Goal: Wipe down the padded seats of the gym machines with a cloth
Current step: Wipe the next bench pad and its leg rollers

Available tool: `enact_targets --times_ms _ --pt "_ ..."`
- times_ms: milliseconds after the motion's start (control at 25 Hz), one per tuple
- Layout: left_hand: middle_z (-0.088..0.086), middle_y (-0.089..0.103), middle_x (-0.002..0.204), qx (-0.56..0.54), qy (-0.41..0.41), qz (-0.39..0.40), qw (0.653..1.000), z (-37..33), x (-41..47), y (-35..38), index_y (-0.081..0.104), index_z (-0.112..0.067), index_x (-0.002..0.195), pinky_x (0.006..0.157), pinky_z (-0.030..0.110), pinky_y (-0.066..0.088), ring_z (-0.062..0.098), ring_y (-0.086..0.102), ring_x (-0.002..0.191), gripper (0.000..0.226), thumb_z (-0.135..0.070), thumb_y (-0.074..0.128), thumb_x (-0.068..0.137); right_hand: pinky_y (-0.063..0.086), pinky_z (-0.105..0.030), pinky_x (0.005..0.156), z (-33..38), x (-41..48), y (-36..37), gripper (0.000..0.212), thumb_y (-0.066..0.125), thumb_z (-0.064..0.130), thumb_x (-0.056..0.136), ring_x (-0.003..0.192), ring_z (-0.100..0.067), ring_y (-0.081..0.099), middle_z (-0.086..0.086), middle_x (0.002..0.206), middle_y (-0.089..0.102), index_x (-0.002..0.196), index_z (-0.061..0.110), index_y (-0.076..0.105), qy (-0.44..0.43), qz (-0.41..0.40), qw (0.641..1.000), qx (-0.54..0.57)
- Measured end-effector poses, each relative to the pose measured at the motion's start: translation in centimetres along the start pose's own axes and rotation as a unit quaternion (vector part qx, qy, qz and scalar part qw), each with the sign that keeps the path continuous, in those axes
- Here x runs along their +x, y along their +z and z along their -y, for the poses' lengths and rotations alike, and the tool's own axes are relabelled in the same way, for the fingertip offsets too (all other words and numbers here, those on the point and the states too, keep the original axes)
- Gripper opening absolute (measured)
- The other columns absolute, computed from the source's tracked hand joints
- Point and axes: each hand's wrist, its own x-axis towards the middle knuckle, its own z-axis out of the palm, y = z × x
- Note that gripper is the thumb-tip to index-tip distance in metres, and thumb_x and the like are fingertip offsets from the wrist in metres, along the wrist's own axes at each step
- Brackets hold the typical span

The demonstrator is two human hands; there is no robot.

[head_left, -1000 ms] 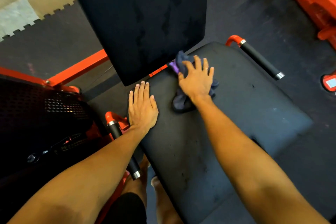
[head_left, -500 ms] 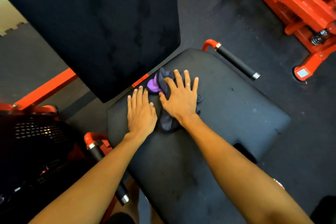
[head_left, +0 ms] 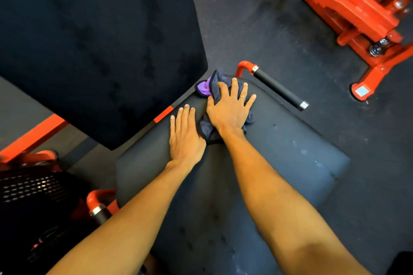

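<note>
Far out at eight o'clock sits a black perforated panel (head_left: 33, 187), with an orange frame bar (head_left: 33, 136) slanting above it toward nine. Just right of the panel, a short orange-ended handle (head_left: 98, 210) pokes out beside the near-left edge of the seat. The big dark backrest pad (head_left: 96, 40) fills the view from nine round to twelve, its lower corner hanging over the back of the seat pad (head_left: 279, 163). My left hand (head_left: 185, 136) lies palm down on that seat near the middle of the view, fingers straight and close together, holding nothing, fingertips aimed at twelve. Touching its thumb side, at one o'clock from it, is the cloth (head_left: 215, 83), a bunched dark blue rag with a purple fold showing at its ten o'clock end, lying on the far corner of the seat right under the backrest. My right hand (head_left: 230, 109) is flat on top of it, fingers spread and straight, pressing the rag into the padding rather than clutching it; a ring (head_left: 242, 97) shows on one finger. Beyond my fingertips at two o'clock, a black foam grip (head_left: 279, 89) runs off an orange bracket alongside the seat edge. Farther out, from one to three, an orange machine frame (head_left: 346, 13) stands on the dark rubber floor (head_left: 268, 29).
</note>
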Motion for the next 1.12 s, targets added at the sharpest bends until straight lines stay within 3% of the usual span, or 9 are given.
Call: enact_targets --times_ms 120,200,480,760,880,1000,1120 --pt "0.01 0.02 0.167 0.069 0.003 -0.046 0.997 -0.4 0.1 1.0 0.023 -0.008 0.159 0.127 0.047 0.01 0.023 0.015 0.156 0.069 -0.033 0.019 0.095 -0.002 -0.059 0.124 0.3 2.6 -0.4 0.06 0.046 0.053 0.098 0.157 -0.038 0.0 -0.006 0.17 0.015 0.153 0.03 0.037 -0.015 0.017 1.0 0.003" --pt "0.01 0.024 0.166 0.077 0.004 -0.06 0.995 -0.5 0.6 1.5 0.026 -0.008 0.159 0.127 0.048 0.013 0.023 0.019 0.155 0.071 -0.036 0.016 0.094 0.0 -0.056 0.125 0.1 3.4 -0.7 0.06 0.046 0.053 0.099 0.157 -0.037 0.001 -0.008 0.17 0.017 0.153 0.027 0.038 -0.033 0.021 0.999 -0.007" --pt "0.008 0.026 0.165 0.103 -0.013 -0.064 0.993 -0.9 0.4 1.6 0.028 -0.01 0.158 0.126 0.048 0.016 0.022 0.022 0.154 0.066 -0.038 0.024 0.099 0.012 -0.052 0.126 -5.9 -5.3 -1.5 0.057 0.049 0.053 0.096 0.155 -0.035 0.015 -0.007 0.167 0.027 0.147 0.026 0.049 -0.037 -0.019 0.999 -0.012" --pt "0.01 0.026 0.166 0.109 0.006 -0.066 0.992 -0.9 0.7 1.7 0.029 -0.009 0.158 0.126 0.049 0.016 0.024 0.022 0.154 0.071 -0.035 0.023 0.091 0.006 -0.053 0.126 -1.9 2.8 -1.3 0.06 0.049 0.05 0.096 0.156 -0.039 0.007 -0.008 0.169 0.019 0.15 0.025 0.043 -0.044 0.022 0.999 -0.002" --pt "0.01 0.029 0.165 0.117 0.0 -0.066 0.991 -0.5 0.6 1.8 0.032 -0.007 0.157 0.125 0.05 0.019 0.024 0.025 0.153 0.068 -0.038 0.021 0.097 0.009 -0.052 0.126 -2.3 -0.4 -1.0 0.058 0.051 0.05 0.096 0.156 -0.038 0.009 -0.008 0.168 0.023 0.148 0.025 0.047 -0.085 0.018 0.996 0.014" --pt "0.008 0.029 0.165 0.102 -0.012 -0.064 0.993 -0.7 0.6 1.5 0.031 -0.009 0.157 0.126 0.047 0.016 0.022 0.023 0.154 0.068 -0.035 0.026 0.094 0.02 -0.052 0.124 -6.0 -7.0 -1.4 0.058 0.048 0.052 0.094 0.154 -0.037 0.021 -0.006 0.164 0.033 0.146 0.028 0.051 -0.155 0.002 0.988 0.007" --pt "0.007 0.025 0.166 0.101 -0.009 -0.069 0.992 -0.9 0.5 1.5 0.028 -0.011 0.158 0.126 0.047 0.014 0.021 0.019 0.155 0.065 -0.035 0.027 0.098 0.022 -0.053 0.123 -9.7 -5.6 -2.6 0.056 0.049 0.051 0.093 0.152 -0.037 0.025 -0.006 0.163 0.036 0.144 0.029 0.054 -0.113 -0.015 0.993 -0.019"
